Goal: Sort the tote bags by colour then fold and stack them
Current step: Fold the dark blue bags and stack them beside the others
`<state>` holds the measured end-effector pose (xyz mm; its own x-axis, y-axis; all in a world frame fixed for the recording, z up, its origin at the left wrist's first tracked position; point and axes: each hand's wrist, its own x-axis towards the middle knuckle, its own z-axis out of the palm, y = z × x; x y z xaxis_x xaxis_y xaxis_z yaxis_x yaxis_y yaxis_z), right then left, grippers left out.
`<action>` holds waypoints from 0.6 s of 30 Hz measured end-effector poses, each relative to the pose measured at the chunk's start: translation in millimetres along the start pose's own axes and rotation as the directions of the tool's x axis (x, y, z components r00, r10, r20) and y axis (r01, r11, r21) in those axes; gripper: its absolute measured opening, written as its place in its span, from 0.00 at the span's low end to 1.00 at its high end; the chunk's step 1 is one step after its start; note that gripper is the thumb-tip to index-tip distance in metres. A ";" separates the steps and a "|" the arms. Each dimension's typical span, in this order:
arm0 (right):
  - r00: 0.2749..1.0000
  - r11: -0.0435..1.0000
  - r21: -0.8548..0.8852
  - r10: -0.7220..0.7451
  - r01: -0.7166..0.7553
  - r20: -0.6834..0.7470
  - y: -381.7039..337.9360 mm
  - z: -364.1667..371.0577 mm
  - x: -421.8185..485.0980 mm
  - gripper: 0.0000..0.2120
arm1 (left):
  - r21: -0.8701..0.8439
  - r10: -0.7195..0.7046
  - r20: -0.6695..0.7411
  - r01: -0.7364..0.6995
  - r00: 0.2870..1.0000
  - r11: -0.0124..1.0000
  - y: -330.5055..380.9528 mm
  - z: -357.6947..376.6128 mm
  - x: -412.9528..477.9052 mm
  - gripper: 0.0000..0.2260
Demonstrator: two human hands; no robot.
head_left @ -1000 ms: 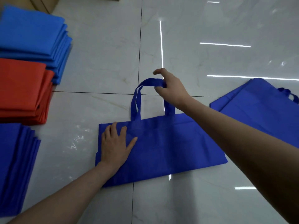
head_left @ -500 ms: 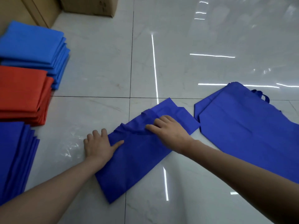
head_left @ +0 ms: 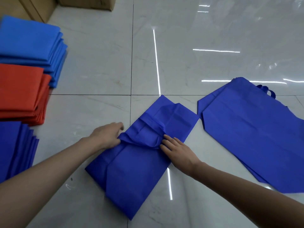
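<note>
- The royal-blue tote bag (head_left: 136, 175) lies flat on the glossy tiled floor (head_left: 98, 71) just below the middle of the view; its long side runs from 7 o'clock to 1 o'clock; a fold line runs up its near half, and the cloth is rumpled and bunched across its middle, with its far end creased.
- The left hand (head_left: 107, 137) is at the bag's 9 o'clock edge, fingers bent, gripping the bunched cloth there.
- The right hand (head_left: 177, 150) rests on the bag's 3 o'clock side; its fingers (head_left: 166, 139) are straight and close together, pressing the rumpled fold.
- At 3 o'clock, apart from the bag, lie unfolded royal-blue tote bags (head_left: 255, 137), a handle showing at their far edge.
- Along 9 o'clock sit three folded stacks: the light-blue stack (head_left: 28, 41) farthest, the red stack (head_left: 19, 91) in between, the royal-blue stack (head_left: 13, 148) nearest.
- Cardboard boxes (head_left: 88, 2) stand at 11 o'clock.
</note>
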<state>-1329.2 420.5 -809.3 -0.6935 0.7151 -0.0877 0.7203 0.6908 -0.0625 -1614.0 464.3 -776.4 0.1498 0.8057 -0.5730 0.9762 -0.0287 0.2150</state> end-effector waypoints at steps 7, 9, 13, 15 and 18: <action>0.998 0.997 0.054 -0.061 0.061 -0.009 19.1 2.3 5.4 0.34 | 0.107 0.413 -0.061 -0.405 0.909 0.908 -5.2 16.4 -7.6 0.40; 0.998 0.998 0.024 -0.066 0.065 0.009 24.5 1.5 10.1 0.39 | 0.206 0.428 0.038 -0.426 0.903 0.881 -6.6 22.4 -4.9 0.44; 0.985 0.979 -0.112 -0.170 0.171 0.021 15.5 -3.6 24.2 0.33 | 0.366 0.415 -0.063 -0.365 0.908 0.856 -6.0 51.0 -6.8 0.41; 0.963 0.953 -0.142 -0.267 0.269 0.036 3.0 -1.4 23.8 0.30 | 0.399 0.425 -0.191 -0.326 0.885 0.857 2.3 57.9 -11.9 0.32; 0.944 0.929 -0.165 -0.325 0.331 0.061 -11.1 2.9 15.4 0.29 | 0.476 0.446 -0.250 -0.293 0.859 0.830 11.7 66.8 -20.4 0.28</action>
<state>-1347.8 423.5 -812.8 -0.8877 0.4435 -0.1233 0.4370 0.8961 0.0771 -1595.2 408.0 -815.0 0.5253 0.8274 -0.1985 0.8405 -0.5409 -0.0303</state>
